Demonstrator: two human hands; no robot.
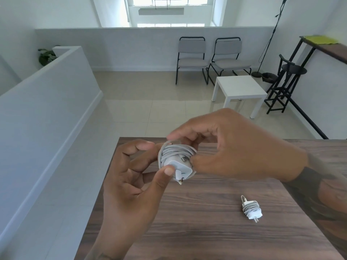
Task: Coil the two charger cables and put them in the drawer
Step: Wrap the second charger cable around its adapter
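1. Two chargers: one wound charger [176, 162] held above the surface [206, 231] between both hands, second wound charger [252, 209] lying on the surface near the right forearm
2. Left hand [131, 177] thumb presses the plug block; right hand [231, 145] fingers [187, 132] curl over the coil, clamped
3. Looks light; cable soft and springy, likely to unwind, so grip across the wraps and block
4. No readable branding; drawer not visible

Beyond my wooden table [216, 231] I see pale floor tiles [142, 109], two grey chairs [208, 59], a white side table [242, 89] and bright windows [169, 8].
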